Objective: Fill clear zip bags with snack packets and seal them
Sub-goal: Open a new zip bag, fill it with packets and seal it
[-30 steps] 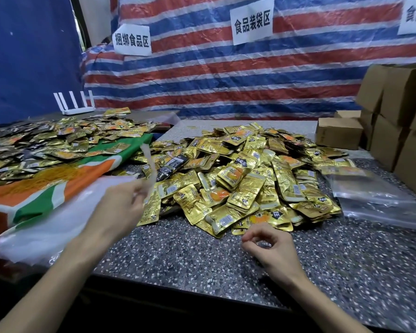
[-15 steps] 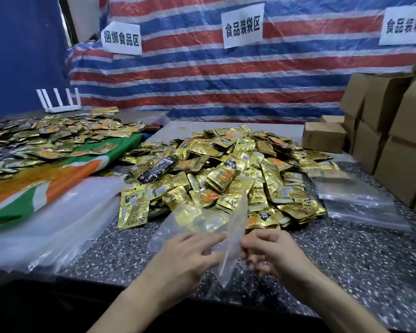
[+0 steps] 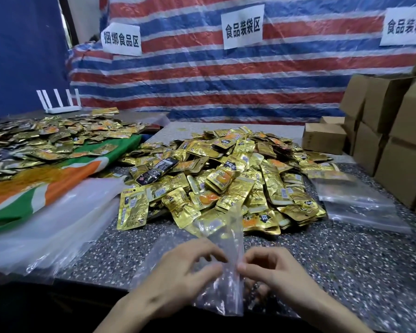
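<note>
An empty clear zip bag (image 3: 228, 239) stands upright over the near edge of the speckled table (image 3: 346, 265). My left hand (image 3: 178, 272) pinches it from the left and my right hand (image 3: 271, 270) pinches it from the right, thumbs almost meeting on the plastic. Just behind the bag lies a big heap of gold snack packets (image 3: 226, 179), with a few black packets (image 3: 156, 170) on its left side. One gold packet (image 3: 132, 207) lies flat apart from the heap at its left.
Spare clear zip bags (image 3: 360, 200) lie flat at the right. Cardboard boxes (image 3: 394, 145) stack along the right edge. At left, a green-orange sack (image 3: 46, 186) and clear plastic sheeting (image 3: 58, 227) lie beside a second spread of packets (image 3: 46, 138). A white router (image 3: 60, 102) stands far left.
My left hand brought the clear bag from the left pile to the table's near middle. My right hand closed in and took hold of it too; both now pinch it upright.
</note>
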A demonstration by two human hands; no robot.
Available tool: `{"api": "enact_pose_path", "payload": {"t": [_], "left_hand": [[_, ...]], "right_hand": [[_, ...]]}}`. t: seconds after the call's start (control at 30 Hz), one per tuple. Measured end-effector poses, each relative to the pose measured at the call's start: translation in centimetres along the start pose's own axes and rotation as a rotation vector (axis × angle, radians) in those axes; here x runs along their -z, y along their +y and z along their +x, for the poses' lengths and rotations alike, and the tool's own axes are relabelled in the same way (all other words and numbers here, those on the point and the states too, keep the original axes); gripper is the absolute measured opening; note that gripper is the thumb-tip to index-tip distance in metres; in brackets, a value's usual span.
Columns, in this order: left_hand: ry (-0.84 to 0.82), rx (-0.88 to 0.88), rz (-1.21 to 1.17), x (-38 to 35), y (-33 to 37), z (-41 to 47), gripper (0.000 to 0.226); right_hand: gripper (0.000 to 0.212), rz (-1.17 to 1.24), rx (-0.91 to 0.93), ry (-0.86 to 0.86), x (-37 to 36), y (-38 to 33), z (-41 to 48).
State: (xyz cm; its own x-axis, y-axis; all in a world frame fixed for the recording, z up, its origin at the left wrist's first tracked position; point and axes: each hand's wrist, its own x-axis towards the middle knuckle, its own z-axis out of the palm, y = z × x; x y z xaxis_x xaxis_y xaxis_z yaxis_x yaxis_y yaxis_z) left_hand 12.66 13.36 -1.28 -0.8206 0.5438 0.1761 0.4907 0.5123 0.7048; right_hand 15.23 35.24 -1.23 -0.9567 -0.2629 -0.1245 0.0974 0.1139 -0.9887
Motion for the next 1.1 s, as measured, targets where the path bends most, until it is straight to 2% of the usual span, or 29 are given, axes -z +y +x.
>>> {"api": "enact_pose_path", "payload": {"t": [0.07,0.2,0.3,0.37,0.47,0.6,0.8,0.87,0.9,0.97,1.0,1.07,1.1], "left_hand": [[0.041,0.036,-0.195,-0.2,1.1,0.3,0.038],[0.014,0.005,-0.249,-0.7,2.2,0.9,0.021],[-0.018,0.038,-0.345,-0.8,2.6,1.1,0.026],[-0.046,0.017,-0.307,-1.4,3.1,1.1,0.024],[0.020,-0.004,-0.259,-2.1,3.5,1.6,0.015],[0.036,0.086,-0.419,-1.9,3.9,2.3,0.013],[-0.056,0.124,-0.684,-2.0,3.8,2.9,0.021],[-0.096,0.164,-0.769,-1.6,3.7,2.9,0.022],[-0.097,0.185,-0.818,-1.2,3.6,3.0,0.022],[-0.021,0.234,-0.910,-0.4,3.4,3.3,0.021],[0.042,0.260,-0.949,-0.1,3.2,3.5,0.019],[0.115,0.284,-0.989,0.0,3.5,3.8,0.014],[0.108,0.286,-0.998,-0.3,3.9,4.0,0.013]], "right_hand": [[0.010,-0.031,0.032,-0.038,-0.2,-0.2,-0.4],[0.016,-0.047,0.064,-0.047,0.1,-0.6,-1.4],[0.020,-0.058,0.080,-0.016,0.4,-0.7,-1.9],[0.018,-0.062,0.077,-0.017,0.5,-0.7,-2.2],[0.012,-0.066,0.102,0.052,0.5,-0.7,-2.4],[0.027,-0.031,0.143,0.150,0.8,-0.8,-2.5],[0.018,0.029,0.128,0.098,1.1,-0.9,-2.5],[0.009,0.097,0.111,0.157,1.6,-0.8,-2.6],[0.016,0.125,0.099,0.210,2.1,-0.5,-2.6],[0.024,0.173,0.090,0.321,3.4,-0.4,-3.0],[0.020,0.181,0.104,0.360,3.9,-0.4,-3.3],[0.016,0.091,0.206,0.396,4.5,-0.8,-3.7],[0.027,-0.042,0.296,0.411,4.5,-0.9,-3.9]]}}
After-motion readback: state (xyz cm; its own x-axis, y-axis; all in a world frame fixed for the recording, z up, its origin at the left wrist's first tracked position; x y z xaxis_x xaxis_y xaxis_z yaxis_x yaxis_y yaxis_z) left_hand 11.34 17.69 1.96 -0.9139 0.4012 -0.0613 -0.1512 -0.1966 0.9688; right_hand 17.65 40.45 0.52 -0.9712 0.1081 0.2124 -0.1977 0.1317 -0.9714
